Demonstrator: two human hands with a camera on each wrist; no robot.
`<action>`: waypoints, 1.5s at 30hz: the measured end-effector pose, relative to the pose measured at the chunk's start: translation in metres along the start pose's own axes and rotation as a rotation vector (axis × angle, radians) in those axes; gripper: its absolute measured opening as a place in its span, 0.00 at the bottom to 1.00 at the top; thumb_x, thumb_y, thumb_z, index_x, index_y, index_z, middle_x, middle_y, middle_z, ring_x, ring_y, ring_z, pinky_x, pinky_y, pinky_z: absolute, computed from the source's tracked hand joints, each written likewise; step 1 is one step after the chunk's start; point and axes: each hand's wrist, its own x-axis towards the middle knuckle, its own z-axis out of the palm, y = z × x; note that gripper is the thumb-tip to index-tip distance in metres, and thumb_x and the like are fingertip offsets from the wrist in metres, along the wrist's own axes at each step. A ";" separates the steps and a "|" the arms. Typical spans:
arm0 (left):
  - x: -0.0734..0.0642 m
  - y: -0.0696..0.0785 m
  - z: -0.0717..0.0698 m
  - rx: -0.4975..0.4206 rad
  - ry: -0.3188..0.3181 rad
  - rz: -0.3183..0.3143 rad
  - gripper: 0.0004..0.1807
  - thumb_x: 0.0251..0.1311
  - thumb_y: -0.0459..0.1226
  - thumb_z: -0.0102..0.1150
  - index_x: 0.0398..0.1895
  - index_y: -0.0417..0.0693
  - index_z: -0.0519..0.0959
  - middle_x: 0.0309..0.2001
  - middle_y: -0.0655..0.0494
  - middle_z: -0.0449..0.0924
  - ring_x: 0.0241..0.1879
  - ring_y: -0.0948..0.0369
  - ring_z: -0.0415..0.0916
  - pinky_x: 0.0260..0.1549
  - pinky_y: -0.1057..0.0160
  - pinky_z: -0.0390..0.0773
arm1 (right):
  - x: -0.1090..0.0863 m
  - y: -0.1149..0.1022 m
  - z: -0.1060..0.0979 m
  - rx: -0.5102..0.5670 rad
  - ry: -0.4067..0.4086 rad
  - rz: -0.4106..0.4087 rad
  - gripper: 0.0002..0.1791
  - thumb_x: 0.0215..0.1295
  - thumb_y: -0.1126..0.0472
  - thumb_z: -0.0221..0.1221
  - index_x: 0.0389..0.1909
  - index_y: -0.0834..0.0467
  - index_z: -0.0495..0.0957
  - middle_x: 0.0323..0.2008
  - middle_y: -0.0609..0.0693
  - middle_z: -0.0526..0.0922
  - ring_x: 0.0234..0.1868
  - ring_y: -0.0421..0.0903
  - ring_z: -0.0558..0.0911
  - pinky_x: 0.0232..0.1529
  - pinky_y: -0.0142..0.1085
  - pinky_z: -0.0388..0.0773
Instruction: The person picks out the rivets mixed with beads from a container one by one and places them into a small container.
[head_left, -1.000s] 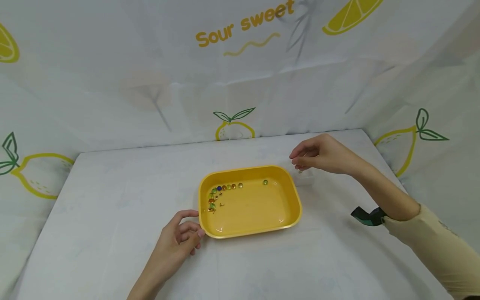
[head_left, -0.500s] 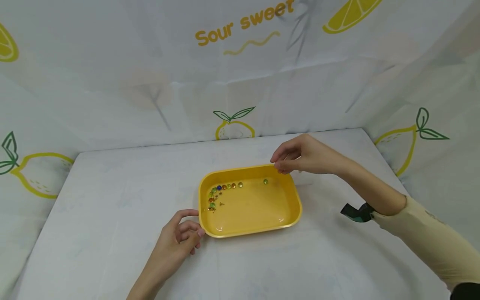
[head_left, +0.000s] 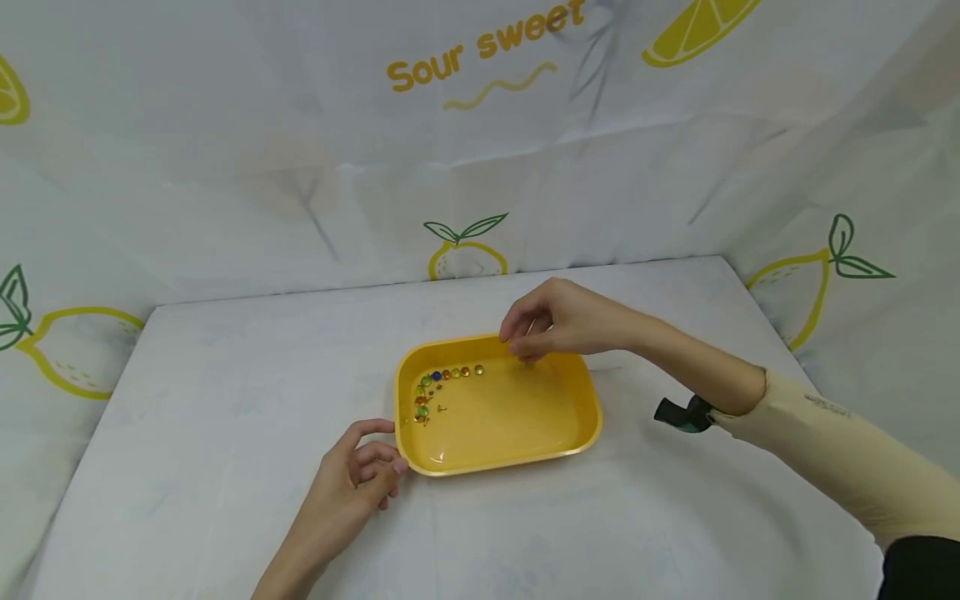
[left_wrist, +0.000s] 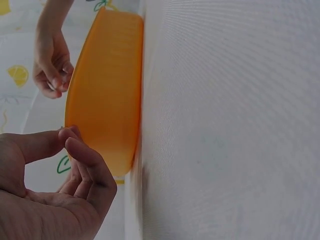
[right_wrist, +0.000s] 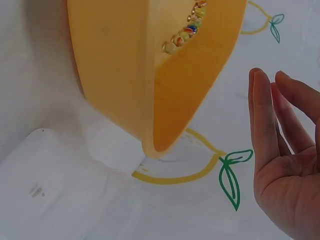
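Observation:
A yellow tray (head_left: 502, 417) sits on the white-covered table. Along its left and back walls curves a row of glass marbles (head_left: 456, 373) in green, amber and blue, with several tiny brass-coloured pieces (head_left: 441, 408) beside it. My left hand (head_left: 352, 479) rests against the tray's left end, thumb and fingertips touching the rim; the left wrist view shows this hand (left_wrist: 65, 185) at the rim too. Above the tray's back right part, my right hand (head_left: 566, 321) hovers with fingertips close together. In the right wrist view this hand (right_wrist: 290, 135) shows nothing clearly between its fingers; a tiny thing could be hidden.
Beside the tray's right end, the right wrist view shows a small translucent box (right_wrist: 112, 145) and a flat whitish piece (right_wrist: 42, 180). A lemon-printed curtain (head_left: 300, 125) hangs behind the table. A dark strap end (head_left: 682, 414) juts from the right forearm.
My right hand has moved left from the translucent box to over the tray, and its fingers now cover the lone green marble there. The left hand and the tray stay put.

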 end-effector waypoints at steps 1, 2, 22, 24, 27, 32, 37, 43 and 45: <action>0.000 0.000 0.000 0.000 0.000 0.002 0.27 0.71 0.32 0.67 0.70 0.50 0.71 0.42 0.48 0.86 0.30 0.60 0.79 0.28 0.65 0.81 | 0.002 -0.001 0.001 -0.003 -0.008 -0.006 0.08 0.69 0.66 0.72 0.47 0.60 0.89 0.37 0.55 0.92 0.36 0.47 0.92 0.44 0.42 0.92; 0.000 0.000 0.000 0.000 0.000 0.004 0.27 0.71 0.32 0.67 0.70 0.50 0.71 0.42 0.48 0.86 0.30 0.60 0.79 0.28 0.65 0.81 | 0.004 -0.002 0.003 -0.008 -0.016 -0.013 0.08 0.69 0.65 0.72 0.47 0.60 0.89 0.37 0.54 0.92 0.36 0.47 0.92 0.44 0.42 0.92; 0.001 -0.001 0.000 0.006 0.009 -0.017 0.28 0.72 0.33 0.67 0.71 0.51 0.70 0.43 0.48 0.87 0.30 0.60 0.79 0.29 0.65 0.81 | 0.039 -0.013 0.022 -0.079 -0.146 -0.078 0.08 0.70 0.62 0.72 0.46 0.60 0.89 0.35 0.52 0.93 0.38 0.56 0.93 0.39 0.45 0.92; 0.001 -0.001 0.000 0.006 0.008 -0.018 0.28 0.72 0.33 0.67 0.71 0.51 0.70 0.43 0.48 0.87 0.30 0.60 0.79 0.29 0.65 0.81 | 0.042 -0.014 0.025 -0.066 -0.162 -0.078 0.07 0.71 0.62 0.72 0.45 0.59 0.89 0.35 0.54 0.93 0.38 0.57 0.93 0.42 0.49 0.92; 0.001 -0.001 0.000 0.003 0.005 -0.021 0.28 0.72 0.34 0.68 0.71 0.51 0.70 0.43 0.47 0.86 0.30 0.60 0.78 0.29 0.65 0.81 | 0.046 -0.016 0.028 -0.040 -0.186 -0.072 0.05 0.71 0.62 0.72 0.44 0.59 0.89 0.36 0.58 0.93 0.40 0.61 0.93 0.45 0.53 0.92; 0.001 0.000 0.001 -0.003 0.004 -0.024 0.28 0.71 0.33 0.68 0.70 0.52 0.70 0.42 0.48 0.86 0.30 0.60 0.78 0.28 0.65 0.80 | 0.051 -0.020 0.034 -0.028 -0.213 -0.079 0.05 0.72 0.62 0.71 0.43 0.59 0.89 0.38 0.61 0.93 0.39 0.61 0.93 0.46 0.52 0.92; 0.000 0.000 0.000 -0.004 0.007 -0.021 0.27 0.72 0.34 0.68 0.70 0.52 0.70 0.43 0.48 0.86 0.30 0.60 0.78 0.28 0.65 0.80 | 0.060 -0.019 0.043 -0.025 -0.235 -0.053 0.06 0.72 0.59 0.71 0.43 0.58 0.89 0.38 0.63 0.93 0.40 0.63 0.92 0.46 0.51 0.92; 0.000 0.000 0.001 0.001 0.007 -0.033 0.27 0.72 0.34 0.68 0.70 0.52 0.71 0.43 0.48 0.86 0.30 0.60 0.78 0.28 0.65 0.80 | 0.066 -0.017 0.053 -0.012 -0.265 0.006 0.08 0.75 0.57 0.69 0.45 0.58 0.89 0.37 0.63 0.92 0.40 0.63 0.92 0.47 0.52 0.92; 0.000 0.000 0.001 0.004 0.006 -0.031 0.27 0.72 0.34 0.68 0.70 0.52 0.70 0.43 0.48 0.86 0.30 0.59 0.78 0.28 0.65 0.80 | 0.068 -0.017 0.055 -0.017 -0.271 0.007 0.09 0.75 0.57 0.69 0.46 0.59 0.89 0.36 0.61 0.92 0.39 0.62 0.92 0.47 0.52 0.92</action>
